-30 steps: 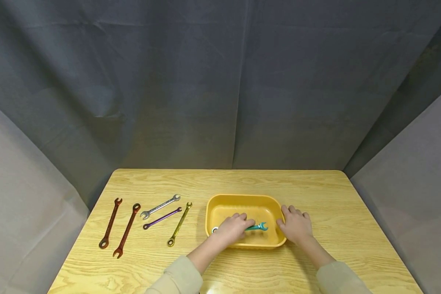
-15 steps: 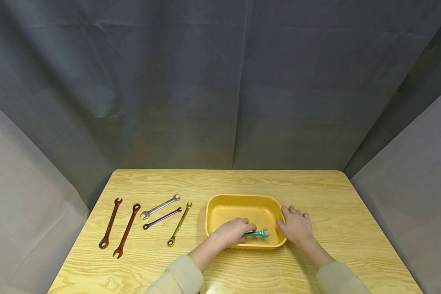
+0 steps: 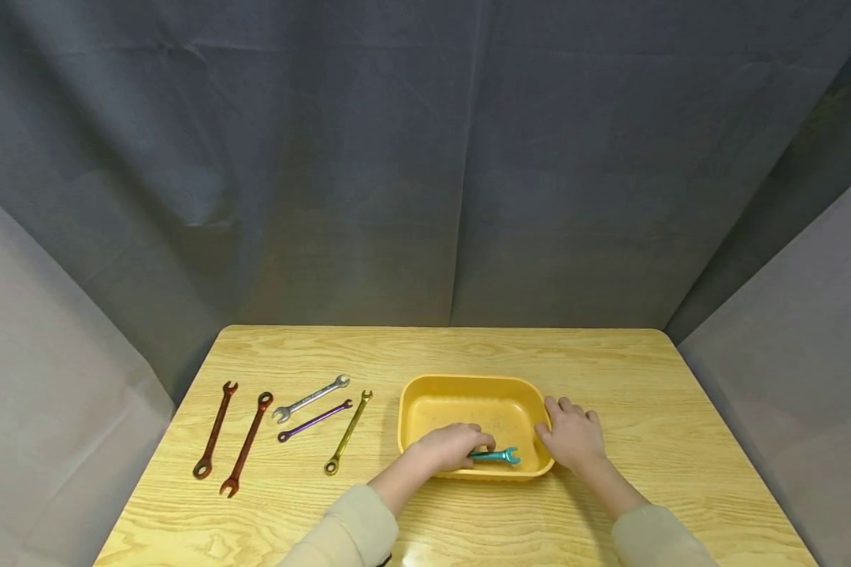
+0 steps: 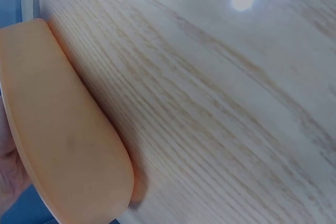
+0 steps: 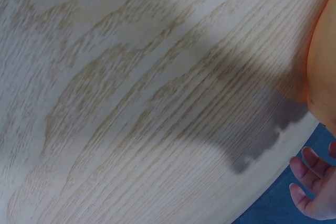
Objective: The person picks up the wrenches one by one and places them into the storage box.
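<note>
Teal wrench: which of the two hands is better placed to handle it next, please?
Probably the left hand: its fingers grip the teal wrench, while the right hand is at the yellow tray's right end.

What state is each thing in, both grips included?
Yellow tray, upright on the table.
Teal wrench, held; lifted or not, unclear.
Left grip, curled on the teal wrench.
Right grip, holding the yellow tray's right end.
Left red wrench, lying on the table.
Right red wrench, likewise.
Silver wrench, likewise.
Purple wrench, likewise.
Gold wrench, likewise.
</note>
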The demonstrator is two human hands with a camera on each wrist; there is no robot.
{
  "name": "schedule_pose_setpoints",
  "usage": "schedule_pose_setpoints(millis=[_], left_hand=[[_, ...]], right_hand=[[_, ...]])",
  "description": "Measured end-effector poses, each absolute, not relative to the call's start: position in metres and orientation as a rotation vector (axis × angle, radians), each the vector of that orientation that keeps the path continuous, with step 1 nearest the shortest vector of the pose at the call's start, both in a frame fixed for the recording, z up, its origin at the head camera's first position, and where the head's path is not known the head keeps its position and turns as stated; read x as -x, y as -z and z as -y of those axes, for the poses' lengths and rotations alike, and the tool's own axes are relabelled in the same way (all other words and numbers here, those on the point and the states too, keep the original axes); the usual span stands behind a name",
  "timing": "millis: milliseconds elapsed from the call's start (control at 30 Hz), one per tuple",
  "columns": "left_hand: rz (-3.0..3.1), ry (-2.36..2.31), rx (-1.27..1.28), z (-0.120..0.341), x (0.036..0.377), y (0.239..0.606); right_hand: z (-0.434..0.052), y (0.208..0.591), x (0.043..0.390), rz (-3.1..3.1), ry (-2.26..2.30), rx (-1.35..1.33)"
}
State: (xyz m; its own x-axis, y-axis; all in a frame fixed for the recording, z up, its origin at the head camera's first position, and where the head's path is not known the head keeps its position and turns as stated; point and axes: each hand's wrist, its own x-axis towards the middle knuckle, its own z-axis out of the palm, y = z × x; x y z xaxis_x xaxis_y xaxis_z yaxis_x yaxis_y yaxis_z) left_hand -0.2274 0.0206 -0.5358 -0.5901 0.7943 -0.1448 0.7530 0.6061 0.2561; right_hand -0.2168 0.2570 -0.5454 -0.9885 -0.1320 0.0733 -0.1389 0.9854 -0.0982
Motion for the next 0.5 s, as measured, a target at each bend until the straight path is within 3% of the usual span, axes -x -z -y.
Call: schedule_pose_setpoints(millis=[500], left_hand=[[-2.536, -0.265, -1.146, -0.0219, 0.2257, 0.5338]], right_hand=[[-0.2566, 0.5449, 0.2160, 3.054, -0.179, -0.220]])
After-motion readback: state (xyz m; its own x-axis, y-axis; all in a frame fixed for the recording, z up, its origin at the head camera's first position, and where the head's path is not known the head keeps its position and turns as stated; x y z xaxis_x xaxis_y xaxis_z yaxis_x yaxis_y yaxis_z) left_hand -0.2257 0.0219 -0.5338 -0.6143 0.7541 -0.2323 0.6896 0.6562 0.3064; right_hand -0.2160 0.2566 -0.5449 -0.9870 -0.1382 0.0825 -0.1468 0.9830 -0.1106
